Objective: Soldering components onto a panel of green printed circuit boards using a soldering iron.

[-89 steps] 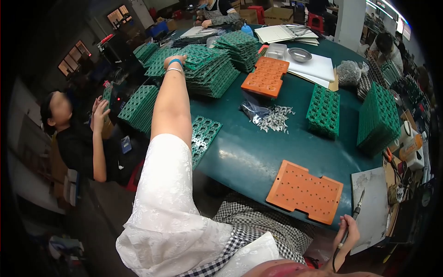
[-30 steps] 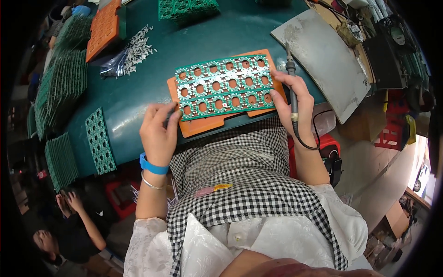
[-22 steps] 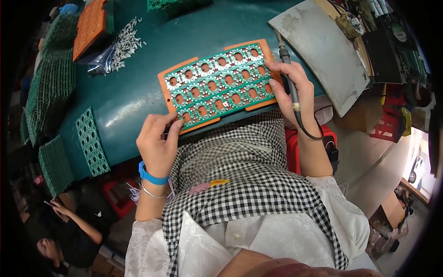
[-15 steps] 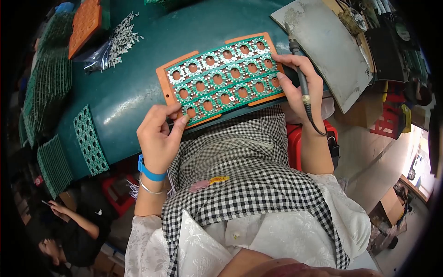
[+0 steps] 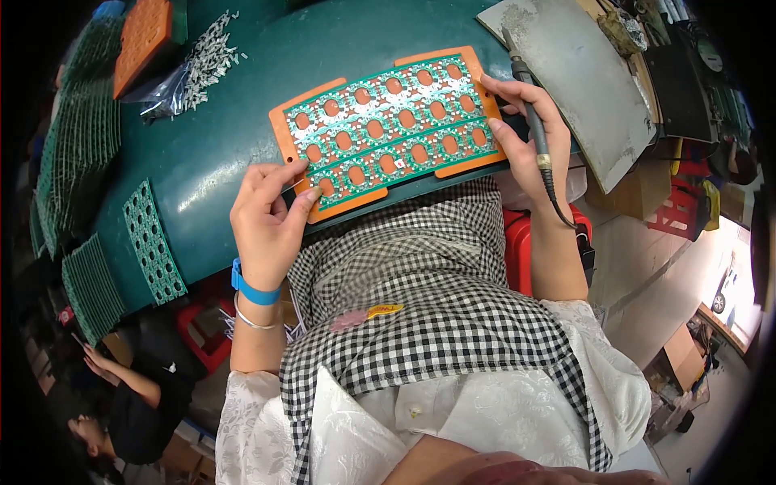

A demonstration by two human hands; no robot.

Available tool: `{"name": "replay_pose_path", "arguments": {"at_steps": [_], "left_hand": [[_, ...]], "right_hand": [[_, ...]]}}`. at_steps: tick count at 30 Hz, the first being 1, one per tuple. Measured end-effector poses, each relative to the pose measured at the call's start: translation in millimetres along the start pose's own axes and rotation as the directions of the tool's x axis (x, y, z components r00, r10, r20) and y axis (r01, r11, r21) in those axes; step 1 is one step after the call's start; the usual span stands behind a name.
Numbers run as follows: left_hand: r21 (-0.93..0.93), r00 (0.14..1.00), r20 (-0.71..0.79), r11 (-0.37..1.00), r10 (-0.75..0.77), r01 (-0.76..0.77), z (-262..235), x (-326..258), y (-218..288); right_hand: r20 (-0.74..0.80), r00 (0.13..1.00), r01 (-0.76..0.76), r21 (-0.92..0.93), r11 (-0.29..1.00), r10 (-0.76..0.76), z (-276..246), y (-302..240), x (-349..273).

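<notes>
A green circuit board panel (image 5: pixel 390 144) with rows of round holes lies in an orange tray (image 5: pixel 280 129) at the table's near edge. At its left end, my left hand (image 5: pixel 265 212) grips the corner between thumb and fingers. My right hand (image 5: pixel 521 159) has its thumb and fingertips at the tray's right end. A soldering iron (image 5: pixel 533 125) rests in that same hand, tip pointing away from me and cord trailing over the wrist. One small white part (image 5: pixel 399 164) shows on the panel's nearest row.
Loose small white parts (image 5: pixel 212 65) spill from a clear bag at the far left, beside another orange tray (image 5: pixel 144 40). Another green panel (image 5: pixel 153 242) lies left, near upright stacks of boards (image 5: pixel 93 283). A grey plate (image 5: pixel 578 81) is at right. Another person (image 5: pixel 137 404) sits lower left.
The panel has shifted up off the tray's near left edge and now lies squarely inside it. My left hand has moved slightly left; the right hand still holds the iron.
</notes>
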State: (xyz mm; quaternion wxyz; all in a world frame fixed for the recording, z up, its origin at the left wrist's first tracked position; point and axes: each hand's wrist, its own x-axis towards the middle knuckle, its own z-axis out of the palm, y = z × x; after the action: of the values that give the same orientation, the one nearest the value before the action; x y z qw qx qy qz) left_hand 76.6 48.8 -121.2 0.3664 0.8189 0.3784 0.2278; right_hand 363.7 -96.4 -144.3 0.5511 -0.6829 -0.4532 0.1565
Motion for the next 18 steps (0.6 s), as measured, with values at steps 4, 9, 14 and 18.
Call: {"name": "replay_pose_path", "arguments": {"at_steps": [4, 9, 14, 18], "left_hand": [[0.004, 0.999, -0.043, 1.000, 0.004, -0.004, 3, -1, 4], [0.010, 0.989, -0.042, 0.990, 0.139, -0.139, 9, 0, 13], [0.037, 0.986, -0.015, 0.986, 0.164, -0.164, 11, 4, 22], [0.122, 0.939, 0.046, 0.931, 0.341, -0.344, 27, 15, 38]], "right_hand": [[0.051, 0.997, 0.064, -0.104, 0.993, -0.058, -2, -3, 0], [0.026, 0.993, 0.120, -0.176, 0.977, -0.118, 0, -8, -4], [0.078, 0.982, 0.185, -0.249, 0.951, -0.171, 16, -36, -16], [0.100, 0.917, 0.400, -0.255, 0.881, -0.387, 42, -35, -14]]}}
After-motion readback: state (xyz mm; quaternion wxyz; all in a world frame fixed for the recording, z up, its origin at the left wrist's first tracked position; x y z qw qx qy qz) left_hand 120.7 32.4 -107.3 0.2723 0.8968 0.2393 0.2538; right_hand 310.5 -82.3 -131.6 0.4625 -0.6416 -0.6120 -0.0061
